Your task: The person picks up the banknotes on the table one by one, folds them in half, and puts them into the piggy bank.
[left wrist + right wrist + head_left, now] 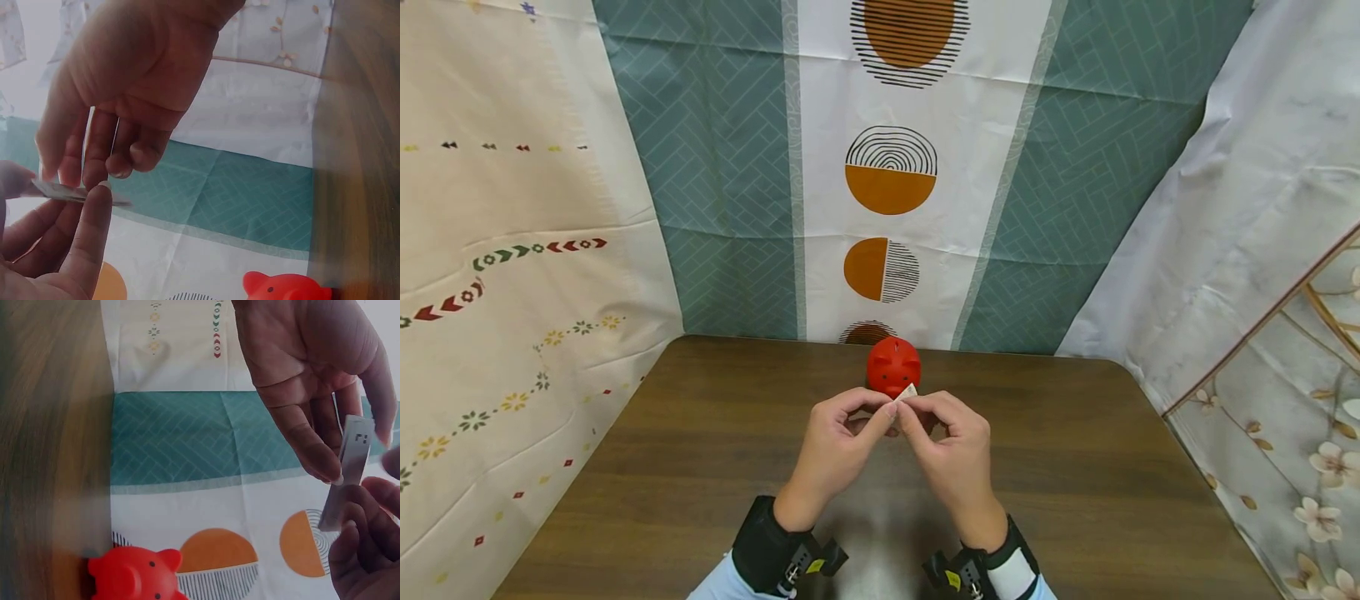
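A small folded slip of whitish paper (pixel 907 392) is held up between the fingertips of both hands. My left hand (pixel 838 446) pinches it from the left, and my right hand (pixel 951 450) pinches it from the right. The right wrist view shows the paper (pixel 350 469) as a narrow flat strip with a dark printed mark near one end. Just beyond the hands, a red piggy bank (pixel 893 364) stands on the table, facing me, with a slot visible on top. The fingers partly cover its lower front.
The brown wooden table (pixel 1075 467) reaches back to a teal and white patterned cloth (pixel 730 167). A cream cloth (pixel 512 333) hangs at the left, and a white floral one (pixel 1285 433) at the right. Straps with small cameras sit on both wrists.
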Demonstrator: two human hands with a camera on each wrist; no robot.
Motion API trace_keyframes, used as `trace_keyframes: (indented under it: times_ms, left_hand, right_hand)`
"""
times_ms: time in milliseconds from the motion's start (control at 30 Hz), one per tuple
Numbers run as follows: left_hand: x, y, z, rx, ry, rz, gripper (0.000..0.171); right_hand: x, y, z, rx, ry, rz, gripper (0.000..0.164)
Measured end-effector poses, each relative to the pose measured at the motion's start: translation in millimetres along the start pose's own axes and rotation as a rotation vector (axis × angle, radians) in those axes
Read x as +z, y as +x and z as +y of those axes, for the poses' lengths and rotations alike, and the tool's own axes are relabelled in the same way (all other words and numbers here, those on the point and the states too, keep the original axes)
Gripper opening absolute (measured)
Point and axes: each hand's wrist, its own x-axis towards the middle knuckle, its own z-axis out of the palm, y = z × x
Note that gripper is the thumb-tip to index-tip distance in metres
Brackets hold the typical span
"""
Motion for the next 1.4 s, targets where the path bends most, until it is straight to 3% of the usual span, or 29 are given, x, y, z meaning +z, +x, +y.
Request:
trace_keyframes:
  times_ms: [233,367,500,600,667,800,967,1267,1400]
  left_hand:
    - [-1.3,0.7,-3.1,0.095,0.031,-0.03,0.011]
    - [-2.3,1.5,-5.2,0.147,0.072,-0.036,0.01]
    - [-4.6,1.9,-5.1,0.167,0.158,0.036,0.008]
    - [-6.8,2.2,-4.3,0.132,0.197,0.11,0.012]
    - [-7.9,2.5,-4.0,0.103,0.193,0.123,0.017]
    - [-8.3,1.5,-3.1,0.076,0.164,0.054,0.012]
    - [-5.1,-0.5,-2.8,0.099,0.115,-0.027,0.004]
    - [-3.4,-0.6,-1.3,0.211,0.111,-0.048,0.007]
    - [-3.6,-0.3,-0.8,0.208,0.127,-0.04,0.007]
  right_hand:
    - [0.7,0.3,5.0,-0.006,0.103,-0.068,0.017]
    - [-2.0,1.2,5.3,0.036,0.118,-0.086,0.014]
    - [-8.0,2.6,4.6,0.107,0.135,-0.096,0.011]
    - [-12.4,3.8,4.6,0.15,0.167,-0.119,0.011]
    - [-14.8,4.5,4.8,0.166,0.187,-0.138,0.011]
    - [-17.3,5.4,6.7,0.149,0.231,-0.175,0.014]
    - [-16.4,5.3,8.8,0.102,0.298,-0.221,0.015]
    - [-13.2,3.8,7.4,0.023,0.298,-0.232,0.019]
    - [-13.4,3.5,5.9,0.018,0.277,-0.217,0.019]
